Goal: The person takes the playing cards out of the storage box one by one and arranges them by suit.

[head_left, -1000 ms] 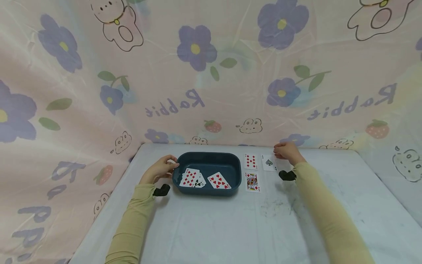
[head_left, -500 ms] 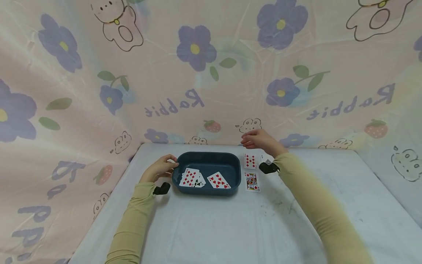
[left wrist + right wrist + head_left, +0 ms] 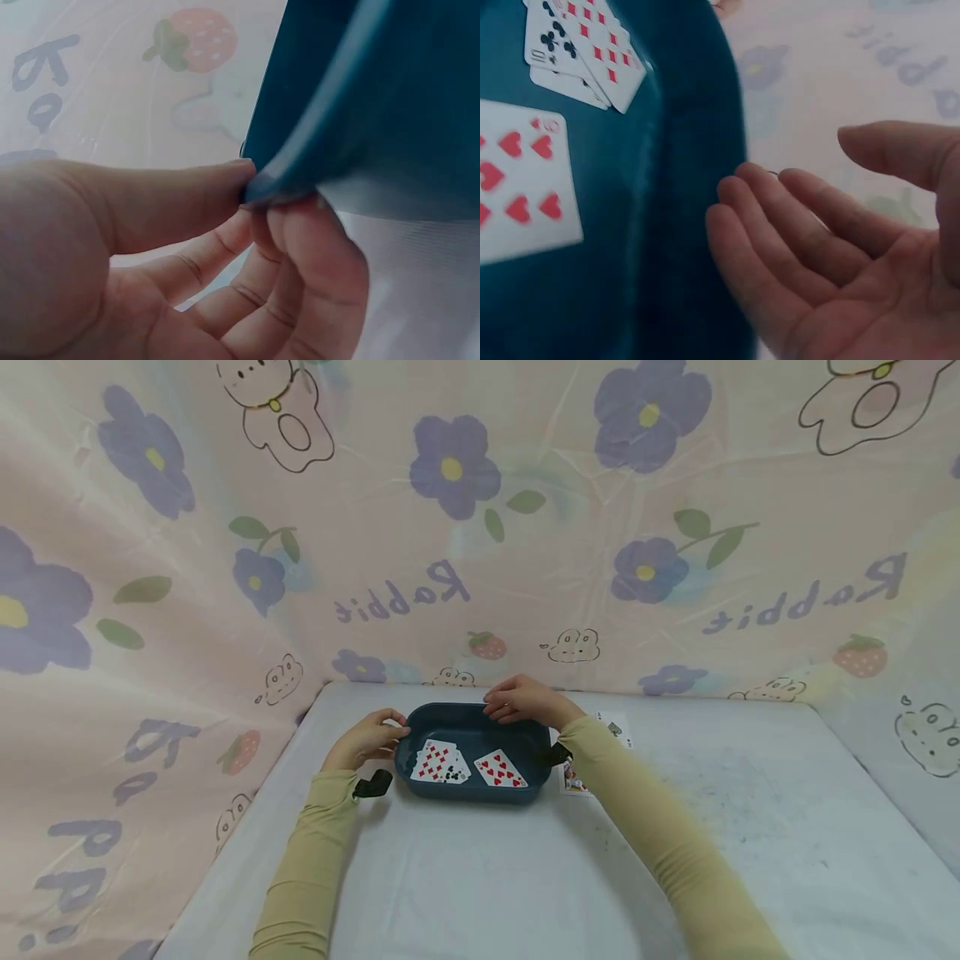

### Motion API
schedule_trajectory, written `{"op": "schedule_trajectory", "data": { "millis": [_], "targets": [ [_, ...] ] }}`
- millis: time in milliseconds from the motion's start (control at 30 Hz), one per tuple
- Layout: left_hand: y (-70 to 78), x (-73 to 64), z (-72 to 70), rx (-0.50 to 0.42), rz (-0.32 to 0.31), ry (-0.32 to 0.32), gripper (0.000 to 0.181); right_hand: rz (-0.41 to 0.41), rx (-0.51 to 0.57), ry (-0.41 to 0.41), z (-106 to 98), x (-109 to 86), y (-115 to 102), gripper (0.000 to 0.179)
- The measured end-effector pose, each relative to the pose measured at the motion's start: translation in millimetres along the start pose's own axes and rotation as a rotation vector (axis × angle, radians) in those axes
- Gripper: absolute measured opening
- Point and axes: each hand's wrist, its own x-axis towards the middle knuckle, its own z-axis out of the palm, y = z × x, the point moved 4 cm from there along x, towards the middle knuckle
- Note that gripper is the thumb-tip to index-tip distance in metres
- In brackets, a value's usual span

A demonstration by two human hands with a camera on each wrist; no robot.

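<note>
Head view: the blue tray (image 3: 472,792) rests on the table (image 3: 450,877), long axis nine-to-three o'clock, cards (image 3: 500,770) lying face up inside. The left hand (image 3: 365,740) pinches its rim (image 3: 322,94) near ten, likely to steady it; the right hand (image 3: 528,702), thumb (image 3: 896,146) apart from nearly straight fingers (image 3: 742,262), holds nothing at the twelve-to-one rim.

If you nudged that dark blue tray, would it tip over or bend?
The tray would probably slide rather than tip, being wide and low. It seems fairly stiff: its edge shows no buckling where the left hand pinches it. The cards lie flat inside, so they may shift, though its raised sides should contain them.
</note>
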Motion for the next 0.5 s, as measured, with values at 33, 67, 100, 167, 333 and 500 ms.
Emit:
{"op": "schedule_trajectory", "data": {
  "millis": [33, 67, 100, 167, 333, 500],
  "targets": [
    [-0.5, 0.0, -0.2, -0.004, -0.002, 0.000, 0.025, 0.009, 0.003, -0.009, 4.3, 3.0, 2.1, 0.037],
    [-1.1, 0.0, -0.3, -0.007, -0.004, -0.001, 0.025, 0.017, 0.006, -0.018, 8.1, 6.5, 4.7, 0.037],
    [-1.6, -0.1, -0.5, -0.011, -0.007, -0.001, 0.025, 0.027, 0.008, -0.024, 11.7, 9.6, 6.8, 0.038],
    [-2.2, 0.0, -0.8, -0.012, -0.005, -0.005, 0.025, 0.045, 0.011, -0.025, 17.2, 15.6, 11.1, 0.038],
    [-1.2, 1.3, -0.7, -0.004, -0.002, -0.005, 0.025, 0.095, 0.005, -0.033, 29.1, 27.6, 18.8, 0.040],
    [1.2, 0.4, -0.5, 0.009, -0.003, -0.001, 0.025, 0.143, 0.009, -0.053, 40.9, 36.5, 25.1, 0.038]
  ]
}}
